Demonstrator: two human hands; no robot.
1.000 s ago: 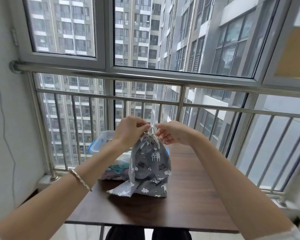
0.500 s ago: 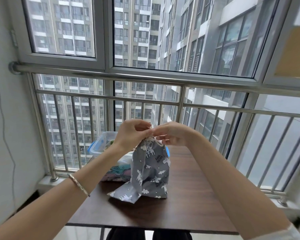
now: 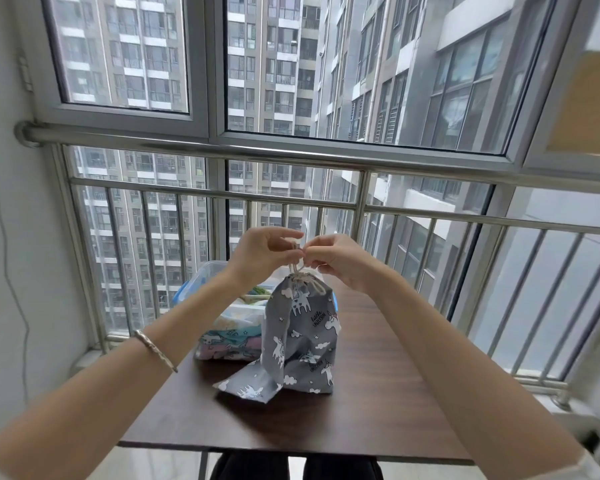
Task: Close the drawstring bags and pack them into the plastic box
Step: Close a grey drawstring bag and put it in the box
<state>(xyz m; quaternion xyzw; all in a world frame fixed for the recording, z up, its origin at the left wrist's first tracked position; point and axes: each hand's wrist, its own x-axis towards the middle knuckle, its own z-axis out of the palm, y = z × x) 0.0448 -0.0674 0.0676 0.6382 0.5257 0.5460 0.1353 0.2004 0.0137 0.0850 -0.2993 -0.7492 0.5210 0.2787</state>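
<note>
Grey unicorn-print cotton is standing upright mid-table: the drawstring bag (image 3: 302, 334), its neck gathered nearly shut, is rising just in front of the clear plastic box (image 3: 210, 271), which is holding other printed bags.

The largest risk, as I am judging it, is lying in the bag's soft, half-folded base. A hard upward tug could be lifting it or tipping it against the box. A smaller risk is sitting in the cord (image 3: 297, 261), thin twine being worked above the neck. The left hand (image 3: 264, 254) is pinching it between thumb and forefinger, and the right hand (image 3: 340, 261) is pinching a strand beside it. A slipping strand would be leaving the tie loose and the mouth reopening once packed.

Around them, window glass (image 3: 136, 64) is showing tower blocks and a steel railing (image 3: 291, 154) is running across it. The dark wood-grain table (image 3: 378, 410) is carrying box and bag, with the box toward its far left.
</note>
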